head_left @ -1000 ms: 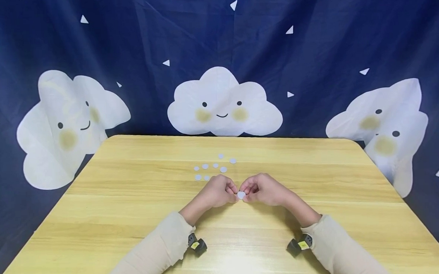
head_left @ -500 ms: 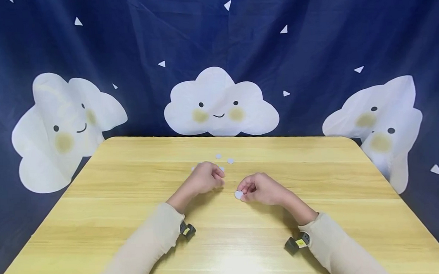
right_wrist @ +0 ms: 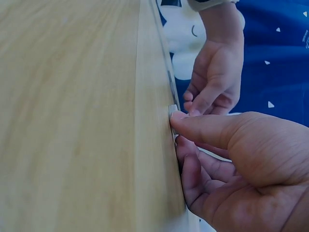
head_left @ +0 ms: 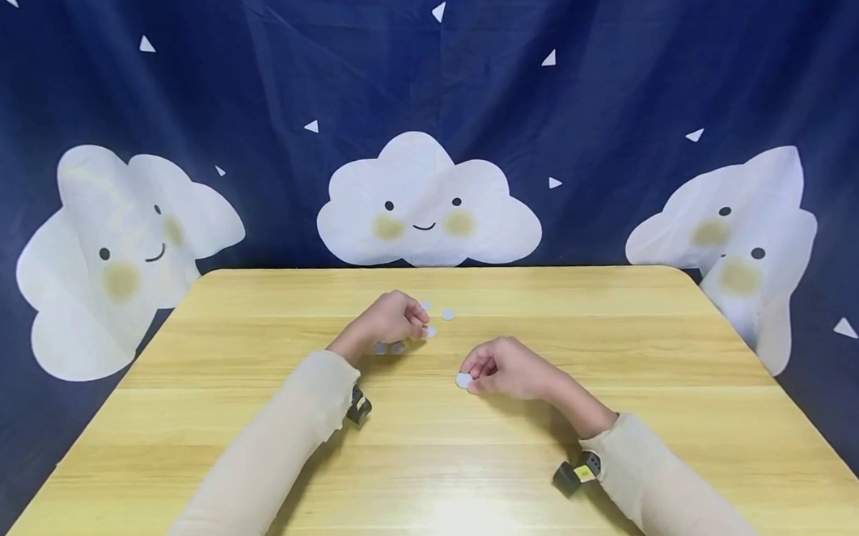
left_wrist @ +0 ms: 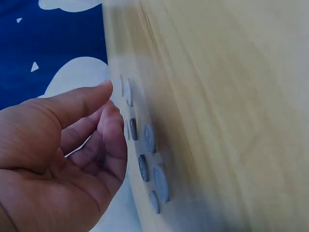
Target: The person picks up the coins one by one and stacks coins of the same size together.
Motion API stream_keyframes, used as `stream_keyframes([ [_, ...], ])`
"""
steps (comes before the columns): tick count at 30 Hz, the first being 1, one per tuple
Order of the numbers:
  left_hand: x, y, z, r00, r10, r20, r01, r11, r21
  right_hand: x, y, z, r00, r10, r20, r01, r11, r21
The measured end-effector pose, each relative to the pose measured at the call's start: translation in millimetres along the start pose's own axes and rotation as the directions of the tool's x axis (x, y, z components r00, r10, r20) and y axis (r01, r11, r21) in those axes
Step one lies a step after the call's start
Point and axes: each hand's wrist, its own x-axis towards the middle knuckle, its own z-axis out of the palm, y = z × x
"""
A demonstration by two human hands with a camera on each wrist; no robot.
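A silvery coin [head_left: 464, 379] is held over the near-middle part of the counter [head_left: 622, 331], pinched between the thumb and fingers of the right hand [head_left: 509, 371]. From the head it shows as a pale round face; in the right wrist view only a bright edge peeps past the thumb, so it is unclear whether one coin or several are held, or whether the metal touches the wood.

Farther off, the loose coins [left_wrist: 161, 182] lie flat directly on the counter in a small scattered group, each on the bare wood. The left wrist view shows eight, some overlapping along the line of sight. The left hand [head_left: 396, 317] is over this group and hides part of it from the head; its fingers are bent, with a narrow gap between thumb and fingertip and nothing visible in the grip. Its fingertips are just beside the nearest coins; contact cannot be made out.

Each forearm wears a beige sleeve [head_left: 264, 455], with a small black wrist camera [head_left: 577, 472] at the cuff. Behind the counter hangs a dark blue curtain [head_left: 360, 53], printed with smiling white clouds [head_left: 428, 175] and little white triangles [head_left: 549, 58].
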Motion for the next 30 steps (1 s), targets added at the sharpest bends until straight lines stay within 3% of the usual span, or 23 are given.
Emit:
stream_keyframes([
  [4,6.7,-1.6,0.5,0.999,-0.009,0.034,0.009,1.0,0.007,0,-1,0.4,1.0,-0.001,0.004,0.001,1.0,0.012],
  [12,15.9,-11.1,2.2,0.999,-0.017,0.037,0.018,1.0,-0.016,0,-1,0.6,1.0,-0.006,0.003,0.006,1.0,0.012],
  [20,17.2,-10.7,0.6,0.998,0.019,0.054,-0.02,1.0,0.0,0,-3,0.2,1.0,-0.01,-0.005,0.01,1.0,0.006],
  [30,20.0,-14.9,1.2,0.993,0.042,0.114,-0.034,0.997,-0.073,0,0,1.5,1.0,-0.005,0.0,0.005,1.0,0.007],
])
